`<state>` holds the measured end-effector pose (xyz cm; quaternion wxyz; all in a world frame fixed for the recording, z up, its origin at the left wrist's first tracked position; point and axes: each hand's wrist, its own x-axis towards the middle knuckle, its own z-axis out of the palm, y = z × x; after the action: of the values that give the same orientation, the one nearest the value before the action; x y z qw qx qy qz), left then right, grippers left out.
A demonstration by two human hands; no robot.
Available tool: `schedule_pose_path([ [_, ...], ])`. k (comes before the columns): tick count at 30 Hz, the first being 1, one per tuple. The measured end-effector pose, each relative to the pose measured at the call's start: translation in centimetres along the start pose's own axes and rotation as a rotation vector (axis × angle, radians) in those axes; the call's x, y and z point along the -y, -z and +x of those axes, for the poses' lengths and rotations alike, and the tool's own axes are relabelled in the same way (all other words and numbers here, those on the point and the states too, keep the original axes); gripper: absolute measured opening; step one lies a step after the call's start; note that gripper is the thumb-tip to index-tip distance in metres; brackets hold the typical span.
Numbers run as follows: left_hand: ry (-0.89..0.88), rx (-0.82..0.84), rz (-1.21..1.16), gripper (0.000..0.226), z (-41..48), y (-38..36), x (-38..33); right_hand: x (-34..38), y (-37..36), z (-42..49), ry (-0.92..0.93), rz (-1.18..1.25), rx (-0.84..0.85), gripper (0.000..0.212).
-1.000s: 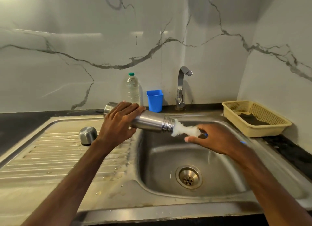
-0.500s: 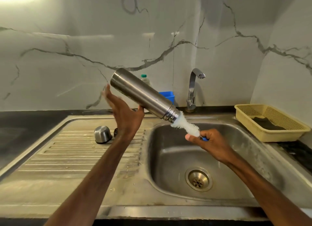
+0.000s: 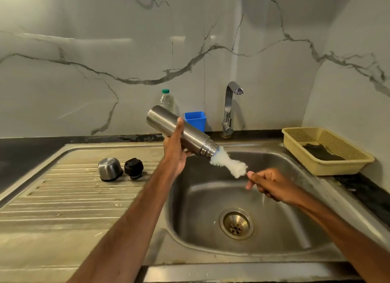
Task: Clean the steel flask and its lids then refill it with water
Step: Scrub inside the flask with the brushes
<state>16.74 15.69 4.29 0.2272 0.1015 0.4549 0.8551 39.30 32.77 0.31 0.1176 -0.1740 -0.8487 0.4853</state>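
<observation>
- The steel flask (image 3: 194, 137) is tilted above the back-left edge of the sink (image 3: 202, 208), with its open mouth pointing down and to the right.
- The left hand (image 3: 175, 154) grips its body, thumb across the top.
- A white bottle brush (image 3: 229, 164) sticks out of the mouth, and the right hand (image 3: 272, 185) curls its fingers round the brush's handle.
- The steel cap (image 3: 109, 168) and black inner lid (image 3: 133, 168) sit side by side on the drainboard (image 3: 63, 198).

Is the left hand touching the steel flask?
Touching. The head view shows the left hand gripping the steel flask, thumb pressed on its side.
</observation>
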Motion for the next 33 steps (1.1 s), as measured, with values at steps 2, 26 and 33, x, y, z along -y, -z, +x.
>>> schedule_pose_path([
  [2, 0.003, -0.030, -0.046, 0.081, 0.2, 0.6, -0.4, 0.3, -1.4, -0.2, 0.139, -0.056, -0.078, 0.040],
  [26, -0.018, -0.038, -0.099, 0.069, 0.4, 2.2, -0.2, 3.7, -3.9, -0.8, -0.248, 0.426, 0.329, 0.040],
  [33, -0.041, -0.128, -0.050, 0.050, -0.3, 1.6, 0.3, 2.3, -6.3, 0.2, 0.189, -0.613, -0.267, 0.049],
])
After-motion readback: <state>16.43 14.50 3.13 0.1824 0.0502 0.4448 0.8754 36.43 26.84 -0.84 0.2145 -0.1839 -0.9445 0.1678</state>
